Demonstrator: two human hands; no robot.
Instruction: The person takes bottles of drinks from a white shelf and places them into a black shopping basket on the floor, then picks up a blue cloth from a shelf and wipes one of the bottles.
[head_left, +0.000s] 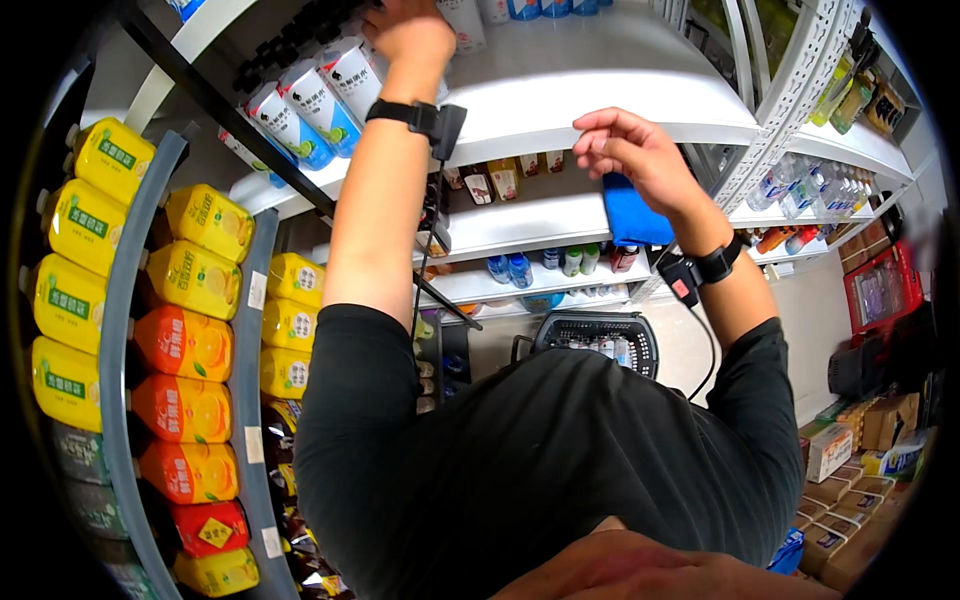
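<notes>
My left hand reaches up to the white upper shelf, at the top edge of the view. It is among bottles with white, blue and lime-printed labels and black caps, standing in rows. Its fingers are partly hidden, so whether they grip a bottle does not show. My right hand hovers in front of the shelf's front edge, empty, with its fingers loosely curled. Beneath it a blue cloth hangs over a lower shelf. Each wrist wears a black strap with a small device and cable.
A dark shopping basket holding several items sits on the floor ahead. On the left, a grey-edged rack bears yellow and orange juice bottles. A perforated white upright rises at right. Stacked cartons lie at lower right.
</notes>
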